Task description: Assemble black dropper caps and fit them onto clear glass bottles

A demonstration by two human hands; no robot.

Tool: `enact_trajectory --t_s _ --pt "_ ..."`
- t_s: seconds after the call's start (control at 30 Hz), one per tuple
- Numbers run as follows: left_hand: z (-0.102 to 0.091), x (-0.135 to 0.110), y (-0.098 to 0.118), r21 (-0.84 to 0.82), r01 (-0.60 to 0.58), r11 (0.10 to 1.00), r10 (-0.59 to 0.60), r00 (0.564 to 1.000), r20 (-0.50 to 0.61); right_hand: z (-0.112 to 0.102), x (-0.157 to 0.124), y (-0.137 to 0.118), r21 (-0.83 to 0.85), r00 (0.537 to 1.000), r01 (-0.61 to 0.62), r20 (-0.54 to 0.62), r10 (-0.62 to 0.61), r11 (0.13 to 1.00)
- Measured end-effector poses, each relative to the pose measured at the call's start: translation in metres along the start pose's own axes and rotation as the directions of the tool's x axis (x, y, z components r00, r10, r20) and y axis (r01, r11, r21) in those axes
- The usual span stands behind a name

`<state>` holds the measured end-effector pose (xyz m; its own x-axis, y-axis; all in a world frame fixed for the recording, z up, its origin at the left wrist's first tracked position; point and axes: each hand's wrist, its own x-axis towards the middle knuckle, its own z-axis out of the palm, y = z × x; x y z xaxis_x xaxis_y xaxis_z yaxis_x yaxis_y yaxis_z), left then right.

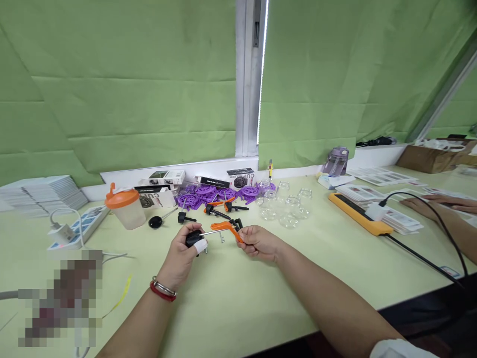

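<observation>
My left hand (179, 258), with a white wrap on one finger, is closed around a black round knob (193, 238) with a thin metal rod. The rod points right and meets or passes in front of an orange curved lever (222, 226). My right hand (259, 242) pinches the lever's right end, where a black fitting (236, 223) sits. A small metal screw-like piece (222, 237) hangs just below the lever. Another black knob with a rod (155, 222) lies on the table beyond my left hand. Several black clamp pieces (216, 211) lie behind both hands.
Purple plastic parts (204, 194) are heaped behind, beside printed boxes (158, 196). Clear glass-like cups (288, 216) stand right of them. An orange-lidded cup (128, 211) and a power strip (89, 223) are left. An orange-black power strip (359, 215) lies right, near another person's hands (423, 206).
</observation>
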<state>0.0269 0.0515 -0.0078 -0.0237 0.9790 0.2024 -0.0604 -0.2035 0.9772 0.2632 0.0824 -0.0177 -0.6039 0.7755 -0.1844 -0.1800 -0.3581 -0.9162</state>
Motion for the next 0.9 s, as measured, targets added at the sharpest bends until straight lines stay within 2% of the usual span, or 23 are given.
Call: enact_trajectory --t_s 0.1,0.2,0.43,0.7,0.8,0.9 --pt "0.004 -0.004 0.003 0.106 -0.043 0.993 0.040 0.999 0.029 0.006 0.000 0.004 -0.035 1.000 -0.010 0.013 0.010 0.999" --pt "0.008 -0.009 0.005 0.155 -0.072 0.985 0.056 0.993 0.105 0.014 0.000 0.009 -0.056 1.000 -0.006 0.018 0.007 0.998" --pt "0.014 -0.016 0.005 0.119 -0.072 0.990 0.042 0.971 0.235 0.019 0.001 0.015 -0.105 1.000 -0.009 -0.018 0.007 0.994" --pt "0.010 -0.016 0.004 0.043 -0.082 0.996 0.064 0.946 0.317 0.023 0.000 0.015 -0.101 1.000 -0.014 -0.014 0.013 0.995" --pt "0.009 -0.016 -0.001 -0.039 -0.037 0.999 0.047 0.950 0.308 0.025 0.002 0.016 -0.117 0.999 -0.021 -0.027 0.018 0.993" --pt "0.009 -0.014 -0.002 -0.070 0.010 0.998 0.006 0.976 0.218 0.026 0.005 0.019 -0.126 1.000 0.006 -0.024 -0.009 0.992"
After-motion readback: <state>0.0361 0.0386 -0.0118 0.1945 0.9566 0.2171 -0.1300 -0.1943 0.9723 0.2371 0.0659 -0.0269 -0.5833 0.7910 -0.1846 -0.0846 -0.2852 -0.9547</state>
